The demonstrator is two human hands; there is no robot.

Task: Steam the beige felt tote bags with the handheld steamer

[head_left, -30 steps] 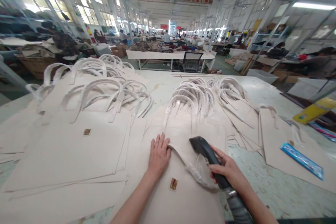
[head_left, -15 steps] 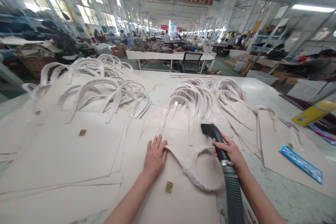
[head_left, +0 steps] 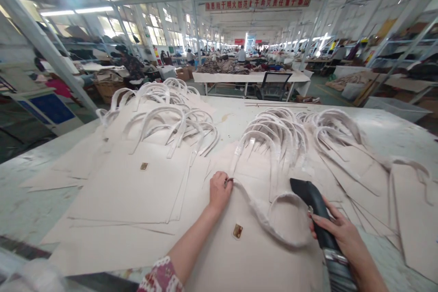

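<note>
My left hand [head_left: 221, 190] is closed, fingers curled around the end of a pale bag handle [head_left: 290, 241]. The handle has clear wrapping on its middle and curls in a loop over a beige bag panel [head_left: 219, 260] with a small gold clasp [head_left: 237, 232]. On the right, my right hand [head_left: 337, 230] grips a black vacuum nozzle [head_left: 318, 205] joined to a ribbed hose [head_left: 342, 276] by a metal clamp. Its flat mouth is just above the panels, beside the loop. Behind lies a stack of panels with arched handles [head_left: 260, 134].
Another stack of beige panels [head_left: 160, 191] spreads to the left. More panels [head_left: 362, 169] lie to the right on the worn table [head_left: 376, 121]. Beyond stand a black chair [head_left: 274, 84] and a cloth-covered table [head_left: 232, 77]. A metal post [head_left: 51, 45] slants at left.
My left hand has gone from lying flat to closing on the handle end. The view has swung left, so everything appears farther right. My right hand still holds the nozzle.
</note>
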